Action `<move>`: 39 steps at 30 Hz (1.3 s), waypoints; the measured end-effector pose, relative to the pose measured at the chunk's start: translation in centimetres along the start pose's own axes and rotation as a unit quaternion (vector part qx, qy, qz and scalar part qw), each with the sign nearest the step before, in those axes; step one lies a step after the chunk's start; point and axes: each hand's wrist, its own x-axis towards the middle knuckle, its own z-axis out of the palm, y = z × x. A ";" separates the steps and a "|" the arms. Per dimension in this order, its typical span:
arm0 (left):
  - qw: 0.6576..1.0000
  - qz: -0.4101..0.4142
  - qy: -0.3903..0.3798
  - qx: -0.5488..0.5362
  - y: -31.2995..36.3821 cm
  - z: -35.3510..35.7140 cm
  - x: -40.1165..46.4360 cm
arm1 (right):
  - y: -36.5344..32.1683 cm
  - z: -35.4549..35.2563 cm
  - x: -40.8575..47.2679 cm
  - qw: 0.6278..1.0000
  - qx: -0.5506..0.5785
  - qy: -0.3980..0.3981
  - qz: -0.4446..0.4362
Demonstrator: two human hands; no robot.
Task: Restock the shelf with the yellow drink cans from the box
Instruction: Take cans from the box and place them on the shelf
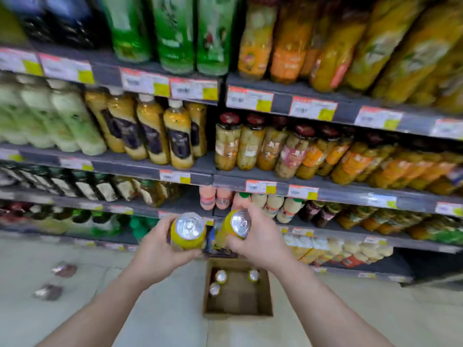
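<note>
My left hand grips a yellow drink can with its silver top facing me. My right hand grips a second yellow can, also top up and tilted slightly left. Both cans are held side by side in front of the lower shelves. Directly below on the floor stands the open cardboard box, with three more yellow cans upright in its far half.
Dark shelving full of bottles and jars fills the upper view, with price tags along each edge. Orange jars stand to the right, pale and yellow bottles to the left. Two small dark marks lie on the light floor at left.
</note>
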 end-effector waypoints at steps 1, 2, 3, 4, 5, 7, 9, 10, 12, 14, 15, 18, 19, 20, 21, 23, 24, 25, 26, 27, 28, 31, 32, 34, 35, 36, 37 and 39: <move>1.000 -0.005 0.017 -0.005 0.8 -2.2 -0.8 | -2.5 -0.3 -0.2 1.000 -0.003 0.005 -0.020; 0.999 -0.010 0.031 -0.010 1.2 -4.5 -1.6 | -4.8 -0.3 -0.2 0.999 -0.003 0.007 -0.040; 0.999 -0.011 0.045 -0.017 1.3 -6.7 -2.3 | -7.2 0.0 -0.3 0.998 -0.004 0.002 -0.055; 0.998 -0.009 0.058 -0.026 1.2 -8.9 -2.9 | -9.6 0.6 -0.3 0.997 -0.005 -0.003 -0.071; 0.997 -0.008 0.069 -0.034 1.0 -11.2 -3.6 | -12.0 1.4 -0.4 0.996 -0.005 -0.011 -0.085; 0.995 -0.006 0.087 -0.042 0.4 -15.9 -4.9 | -16.9 3.7 -0.5 0.993 0.002 -0.018 -0.114; 0.994 0.004 0.103 -0.039 -1.0 -21.1 -6.5 | -22.1 7.0 -0.6 0.991 0.002 -0.017 -0.136; 0.993 0.007 0.112 -0.037 -1.9 -24.0 -7.2 | -24.7 8.7 -0.7 0.990 0.006 -0.016 -0.143; 0.991 0.009 0.128 -0.038 -3.7 -29.8 -8.6 | -29.9 12.1 -0.7 0.989 0.020 -0.017 -0.149; 0.989 0.006 0.138 -0.046 -5.4 -35.3 -10.0 | -34.7 15.0 -0.8 0.988 0.028 -0.022 -0.151; 0.988 0.004 0.146 -0.059 -6.0 -37.8 -10.7 | -36.9 16.2 -0.7 0.987 0.031 -0.024 -0.154; 0.981 -0.002 0.167 -0.096 -7.7 -44.4 -12.3 | -42.8 18.9 -0.4 0.986 0.027 -0.040 -0.161; 0.980 -0.006 0.171 -0.104 -8.1 -46.3 -12.7 | -44.5 19.6 -0.1 0.985 0.027 -0.046 -0.162; 0.979 -0.008 0.172 -0.109 -8.6 -48.0 -13.1 | -46.2 20.3 0.2 0.985 0.029 -0.051 -0.164; 0.978 -0.010 0.173 -0.113 -9.2 -49.7 -13.4 | -47.8 21.0 0.6 0.984 0.032 -0.056 -0.166; 0.975 -0.012 0.182 -0.127 -10.3 -52.8 -13.8 | -51.0 22.5 1.6 0.983 0.036 -0.065 -0.170; 0.973 -0.010 0.190 -0.133 -10.8 -54.3 -13.9 | -52.5 23.4 2.2 0.981 0.038 -0.069 -0.175; 0.970 -0.012 0.197 -0.141 -11.3 -55.7 -13.9 | -53.9 24.2 2.9 0.980 0.040 -0.073 -0.181; 0.968 -0.010 0.202 -0.147 -11.9 -57.1 -13.8 | -55.3 25.1 3.7 0.978 0.041 -0.075 -0.189; 0.967 -0.010 0.205 -0.151 -12.4 -58.6 -13.5 | -56.7 26.0 4.5 0.976 0.038 -0.077 -0.198; 0.966 -0.009 0.208 -0.152 -13.0 -60.1 -13.1 | -58.0 26.9 5.4 0.975 0.036 -0.079 -0.205; 0.964 -0.011 0.223 -0.146 -14.6 -65.0 -11.5 | -62.2 29.5 8.5 0.970 0.037 -0.087 -0.225; 0.963 -0.011 0.226 -0.143 -15.2 -66.7 -10.9 | -63.6 30.4 9.7 0.968 0.035 -0.089 -0.232; 0.963 -0.007 0.230 -0.142 -16.3 -70.1 -9.3 | -66.6 32.1 12.4 0.964 0.033 -0.091 -0.250; 0.962 -0.008 0.232 -0.144 -16.9 -71.9 -8.4 | -68.2 32.9 13.8 0.962 0.032 -0.093 -0.255; 0.961 -0.010 0.235 -0.146 -17.3 -73.8 -7.5 | -69.9 33.6 15.2 0.961 0.028 -0.095 -0.260; 0.960 -0.011 0.237 -0.147 -17.8 -75.6 -6.6 | -71.6 34.3 16.6 0.960 0.024 -0.097 -0.263; 0.957 -0.002 0.248 -0.151 -18.7 -79.0 -5.0 | -74.8 35.7 19.1 0.957 0.025 -0.099 -0.272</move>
